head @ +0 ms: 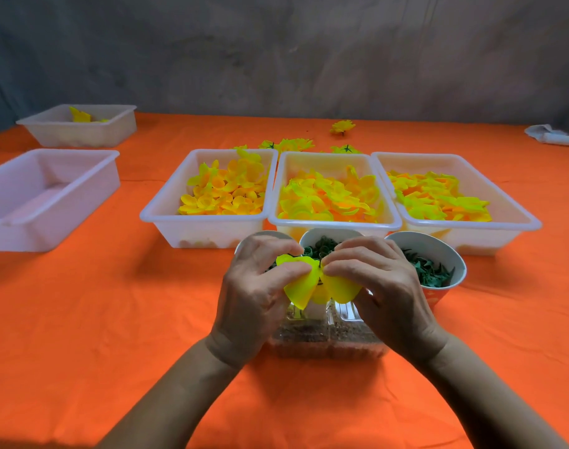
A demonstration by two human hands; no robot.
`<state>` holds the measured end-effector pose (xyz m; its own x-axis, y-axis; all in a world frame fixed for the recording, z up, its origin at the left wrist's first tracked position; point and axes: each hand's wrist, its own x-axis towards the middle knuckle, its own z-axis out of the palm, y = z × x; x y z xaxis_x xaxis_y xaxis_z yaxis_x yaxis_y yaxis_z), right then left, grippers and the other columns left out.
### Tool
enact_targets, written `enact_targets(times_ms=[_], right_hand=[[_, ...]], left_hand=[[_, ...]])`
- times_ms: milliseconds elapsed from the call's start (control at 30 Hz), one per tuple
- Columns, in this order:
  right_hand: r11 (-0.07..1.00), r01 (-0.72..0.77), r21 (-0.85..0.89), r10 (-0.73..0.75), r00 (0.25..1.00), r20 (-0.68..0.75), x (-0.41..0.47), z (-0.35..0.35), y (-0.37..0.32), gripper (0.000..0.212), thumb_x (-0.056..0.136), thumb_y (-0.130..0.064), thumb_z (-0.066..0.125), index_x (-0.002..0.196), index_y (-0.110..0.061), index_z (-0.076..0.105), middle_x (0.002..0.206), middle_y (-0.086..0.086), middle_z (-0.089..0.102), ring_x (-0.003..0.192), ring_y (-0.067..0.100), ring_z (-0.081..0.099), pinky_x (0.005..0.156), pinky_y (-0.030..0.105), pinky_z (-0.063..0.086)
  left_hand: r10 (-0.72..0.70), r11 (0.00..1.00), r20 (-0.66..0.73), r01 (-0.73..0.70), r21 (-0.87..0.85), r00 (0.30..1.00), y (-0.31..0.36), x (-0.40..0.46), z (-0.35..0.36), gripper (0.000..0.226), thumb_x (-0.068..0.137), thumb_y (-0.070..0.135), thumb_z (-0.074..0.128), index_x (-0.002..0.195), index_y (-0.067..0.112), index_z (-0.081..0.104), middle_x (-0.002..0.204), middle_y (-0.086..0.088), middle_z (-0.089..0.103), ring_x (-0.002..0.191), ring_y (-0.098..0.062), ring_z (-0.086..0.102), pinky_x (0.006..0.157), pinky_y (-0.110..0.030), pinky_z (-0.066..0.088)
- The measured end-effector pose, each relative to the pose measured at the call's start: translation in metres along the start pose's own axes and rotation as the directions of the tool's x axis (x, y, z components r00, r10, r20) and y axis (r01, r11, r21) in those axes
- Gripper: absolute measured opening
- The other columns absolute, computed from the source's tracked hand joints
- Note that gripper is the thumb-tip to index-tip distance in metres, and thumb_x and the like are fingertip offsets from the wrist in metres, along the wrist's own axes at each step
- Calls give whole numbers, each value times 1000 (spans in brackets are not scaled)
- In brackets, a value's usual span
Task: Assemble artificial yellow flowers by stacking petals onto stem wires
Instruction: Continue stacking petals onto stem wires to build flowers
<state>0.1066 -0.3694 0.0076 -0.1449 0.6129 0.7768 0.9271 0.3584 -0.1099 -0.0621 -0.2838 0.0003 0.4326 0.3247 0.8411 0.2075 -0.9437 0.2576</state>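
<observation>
Left hand [260,286] and right hand [377,280]: fingers curled, pinched yellow petal piece [318,283] at lower centre, above clear box [328,335]. Behind: bowls of green bits [435,270], three petal trays [335,192] mid-frame. Finished flowers [341,126] upper centre. Two more trays [43,196] at left, nearer one bare inside.
</observation>
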Motion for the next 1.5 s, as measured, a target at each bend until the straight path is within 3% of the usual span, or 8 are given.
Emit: enact_targets(times_ms=[133, 600, 700, 800, 900, 1067, 1367, 1500], right_hand=[[999, -29, 16, 29, 1000, -2, -1, 3, 4, 16, 76, 5, 67, 82, -8, 73, 93, -1, 72, 92, 23, 64, 77, 33, 42], [995, -67, 68, 61, 994, 94, -5, 3, 5, 26, 68, 10, 70, 83, -10, 74, 94, -5, 72, 95, 22, 63, 81, 33, 43], [990, -125, 59, 117, 984, 131, -3, -10, 11, 46, 62, 20, 60, 94, -10, 75, 102, -1, 71, 101, 28, 61, 85, 44, 49], [977, -202, 65, 196, 976, 91, 0, -19, 14, 54, 59, 21, 46, 97, -6, 74, 103, 3, 71, 101, 31, 60, 84, 48, 51], [959, -238, 155, 224, 969, 102, 4, -16, 4, 34, 73, 9, 54, 95, -8, 74, 103, 0, 71, 103, 26, 60, 86, 41, 50], [936, -284, 206, 262, 957, 127, 2, -3, -7, 12, 79, -20, 68, 85, -14, 77, 98, -4, 71, 101, 23, 60, 83, 38, 51], [881, -376, 288, 345, 926, 154, 0, 1, -6, 7, 75, -20, 73, 79, -16, 77, 97, -5, 72, 105, 22, 58, 83, 41, 51], [741, -533, 410, 427, 844, 325, 4, -4, -4, 12, 73, -7, 79, 78, -18, 78, 99, -10, 71, 112, 12, 54, 83, 28, 52]], left_hand=[[33, 999, 41, -33, 15, 999, 2, -2, 0, 7, 75, 1, 70, 81, 0, 74, 95, -12, 69, 87, -33, 62, 75, -43, 49], [127, 984, 113, -139, 107, 985, 7, -11, 0, 9, 77, 0, 66, 80, 2, 75, 96, -6, 73, 86, -28, 66, 80, -37, 48], [44, 998, 149, -49, 29, 988, 3, -13, -7, 32, 59, -10, 63, 85, 5, 74, 102, -2, 71, 98, -26, 62, 88, -39, 44], [-139, 980, 84, 149, -130, 987, 3, -13, -11, 33, 62, -12, 59, 85, 6, 74, 101, 0, 70, 100, -22, 62, 88, -37, 46], [-301, 905, 42, 300, -301, 953, 7, -2, -7, 14, 76, 7, 67, 89, 11, 73, 95, -1, 70, 97, -18, 63, 86, -18, 45], [-473, 747, 202, 511, -424, 858, 13, 10, 9, 15, 70, 29, 75, 82, 20, 75, 86, 4, 69, 91, -11, 63, 84, -36, 52], [-506, 698, 185, 526, -486, 842, 5, 2, 22, 4, 65, 28, 75, 67, 29, 71, 78, 7, 68, 82, -16, 64, 79, -42, 52], [-532, 649, 179, 535, -542, 827, 4, -3, 26, 8, 64, 31, 80, 63, 30, 72, 81, 9, 68, 84, -19, 64, 81, -48, 51]])
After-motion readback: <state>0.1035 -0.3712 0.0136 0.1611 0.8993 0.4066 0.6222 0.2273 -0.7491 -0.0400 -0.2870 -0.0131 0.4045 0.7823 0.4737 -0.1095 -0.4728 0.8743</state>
